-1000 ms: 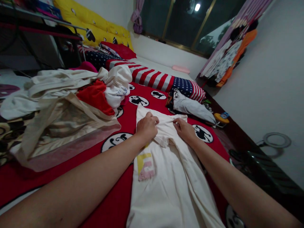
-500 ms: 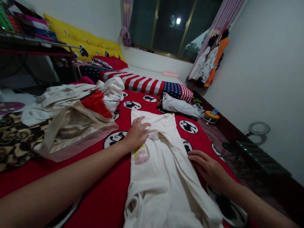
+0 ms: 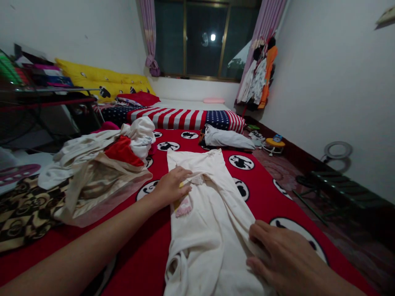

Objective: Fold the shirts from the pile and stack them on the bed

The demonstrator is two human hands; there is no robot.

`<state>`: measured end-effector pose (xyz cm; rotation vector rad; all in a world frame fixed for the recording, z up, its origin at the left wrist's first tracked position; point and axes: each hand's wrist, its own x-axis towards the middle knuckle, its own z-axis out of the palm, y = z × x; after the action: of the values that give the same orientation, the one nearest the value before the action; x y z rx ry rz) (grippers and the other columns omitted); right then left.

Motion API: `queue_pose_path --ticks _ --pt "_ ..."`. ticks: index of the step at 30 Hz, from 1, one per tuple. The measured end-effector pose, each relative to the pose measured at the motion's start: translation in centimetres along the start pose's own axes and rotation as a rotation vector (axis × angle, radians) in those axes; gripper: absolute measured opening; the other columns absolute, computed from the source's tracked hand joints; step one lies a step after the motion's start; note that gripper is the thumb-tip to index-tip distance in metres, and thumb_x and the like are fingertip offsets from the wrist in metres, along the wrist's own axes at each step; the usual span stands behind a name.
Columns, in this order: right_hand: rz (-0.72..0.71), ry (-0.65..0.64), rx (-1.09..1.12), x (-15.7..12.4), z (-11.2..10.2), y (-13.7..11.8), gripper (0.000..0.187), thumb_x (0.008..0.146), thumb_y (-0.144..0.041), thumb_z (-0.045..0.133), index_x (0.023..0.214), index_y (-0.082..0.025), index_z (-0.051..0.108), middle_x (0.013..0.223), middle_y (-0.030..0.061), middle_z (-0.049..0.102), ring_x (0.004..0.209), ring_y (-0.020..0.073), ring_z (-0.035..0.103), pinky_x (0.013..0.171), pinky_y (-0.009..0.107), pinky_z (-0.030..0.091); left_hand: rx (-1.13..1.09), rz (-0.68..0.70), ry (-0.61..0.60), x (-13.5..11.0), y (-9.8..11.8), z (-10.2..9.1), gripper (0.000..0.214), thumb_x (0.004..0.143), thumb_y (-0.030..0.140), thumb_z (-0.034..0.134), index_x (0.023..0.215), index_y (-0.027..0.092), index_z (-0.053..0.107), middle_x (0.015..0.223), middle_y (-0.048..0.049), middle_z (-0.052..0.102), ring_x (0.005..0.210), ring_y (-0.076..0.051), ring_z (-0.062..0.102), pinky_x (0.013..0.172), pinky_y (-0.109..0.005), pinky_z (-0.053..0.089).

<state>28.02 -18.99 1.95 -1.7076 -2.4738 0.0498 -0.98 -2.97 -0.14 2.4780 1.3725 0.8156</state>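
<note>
A long white garment (image 3: 210,222), apparently a shirt, lies spread lengthwise on a red bed cover (image 3: 140,257), with wrinkles and a rolled fold at its lower left. My left hand (image 3: 171,187) rests on its left edge, thumb apart from the fingers, partly covering a pink and yellow print (image 3: 184,205). On the lower right edge, my right hand (image 3: 277,250) touches the cloth with bent fingers; its thumb lies apart from them on the fabric. Neither hand visibly grips the cloth, though the right fingertips are partly hidden.
A heap of pale clothes (image 3: 89,144) with a red piece lies to the left. Beyond the garment is a folded grey-white bundle (image 3: 228,137). A striped, starred bed cover (image 3: 182,119) is farther back. On the right floor stand a yellow stool (image 3: 274,143) and a dark bench (image 3: 339,187).
My right hand has moved down along the garment's right edge, toward me, onto the cloth. The left hand has shifted slightly left and down, its fingers closer together. The camera view has turned.
</note>
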Motion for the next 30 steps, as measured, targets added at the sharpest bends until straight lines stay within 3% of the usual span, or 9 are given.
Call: queue_pose_path --ticks 3,6,12,14,17,19,22,26,30 --pt "0.016 0.002 0.0 -0.1 0.7 0.3 0.007 0.074 -0.019 0.057 0.074 -0.025 0.053 0.068 -0.0007 0.063 0.055 0.0162 0.058 0.05 0.028 0.025 0.089 0.028 0.002 2.2 0.2 1.3 0.041 0.076 0.027 0.064 0.117 0.024 0.063 0.113 -0.0064 0.06 0.101 -0.021 0.059 0.083 -0.029 0.048" --pt "0.075 -0.006 0.128 0.0 0.4 0.7 0.009 0.077 -0.018 0.052 0.079 -0.026 0.056 0.065 -0.0013 0.064 0.057 0.0165 0.06 0.051 0.026 0.03 0.164 0.055 -0.022 3.5 0.5 1.8 0.03 0.079 0.02 0.057 0.104 0.028 0.07 0.102 -0.0032 0.064 0.095 -0.019 0.061 0.076 -0.027 0.046" --pt "0.053 0.13 0.366 -0.2 -0.6 -0.1 0.014 0.083 -0.026 0.049 0.084 -0.027 0.063 0.07 0.0026 0.068 0.056 0.0164 0.059 0.05 0.026 0.038 0.149 0.022 0.141 4.8 -0.1 -0.8 0.027 0.082 0.019 0.049 0.097 0.024 0.07 0.093 -0.0024 0.067 0.082 -0.016 0.061 0.072 -0.025 0.045" --pt "0.022 0.067 0.417 -0.2 -0.7 -0.6 0.012 0.081 -0.03 0.055 0.087 -0.027 0.065 0.071 0.0025 0.068 0.056 0.0159 0.059 0.049 0.025 0.038 0.149 0.03 0.155 5.0 -0.9 -1.7 0.028 0.08 0.018 0.049 0.095 0.024 0.071 0.095 -0.0019 0.067 0.084 -0.016 0.061 0.076 -0.025 0.046" --pt "-0.012 -0.112 0.461 0.4 -1.1 -1.0 0.011 0.079 -0.036 0.065 0.084 -0.027 0.067 0.073 0.0008 0.067 0.059 0.014 0.059 0.051 0.023 0.038 0.157 0.055 0.049 4.9 -2.1 -2.2 0.029 0.071 0.011 0.05 0.083 0.024 0.073 0.097 -0.0008 0.067 0.093 -0.018 0.061 0.083 -0.026 0.047" --pt "-0.021 -0.099 0.485 1.4 -1.6 -0.8 0.016 0.084 -0.037 0.06 0.081 -0.024 0.068 0.075 0.0019 0.066 0.062 0.0134 0.059 0.055 0.023 0.039 0.121 0.051 0.006 4.9 -2.3 -1.9 0.029 0.067 0.008 0.049 0.076 0.023 0.073 0.096 -0.0007 0.068 0.094 -0.018 0.061 0.085 -0.026 0.047" --pt "-0.039 0.046 0.505 4.5 -2.2 0.2 0.024 0.091 -0.035 0.05 0.081 -0.021 0.067 0.077 0.0034 0.065 0.067 0.0135 0.058 0.06 0.024 0.04 0.019 0.027 0.042 5.5 -1.7 -0.7 0.029 0.073 0.011 0.048 0.082 0.021 0.074 0.094 -0.0016 0.07 0.09 -0.016 0.063 0.086 -0.026 0.047" --pt "-0.062 0.241 0.459 11.3 -1.3 2.5 0.017 0.088 -0.029 0.053 0.088 -0.019 0.066 0.081 0.0033 0.066 0.068 0.0137 0.058 0.063 0.024 0.042 0.013 -0.004 0.055 7.5 -0.6 1.2 0.033 0.081 0.015 0.048 0.105 0.02 0.071 0.11 -0.0038 0.069 0.105 -0.017 0.061 0.095 -0.027 0.044" --pt "0.063 0.368 0.328 19.2 0.7 5.3 0.018 0.081 -0.02 0.058 0.096 -0.017 0.067 0.092 0.0054 0.069 0.08 0.0158 0.062 0.074 0.025 0.045 0.171 -0.267 0.083 9.6 -1.7 2.3 0.036 0.086 0.018 0.049 0.118 0.018 0.065 0.118 -0.0093 0.065 0.111 -0.02 0.058 0.096 -0.03 0.043"
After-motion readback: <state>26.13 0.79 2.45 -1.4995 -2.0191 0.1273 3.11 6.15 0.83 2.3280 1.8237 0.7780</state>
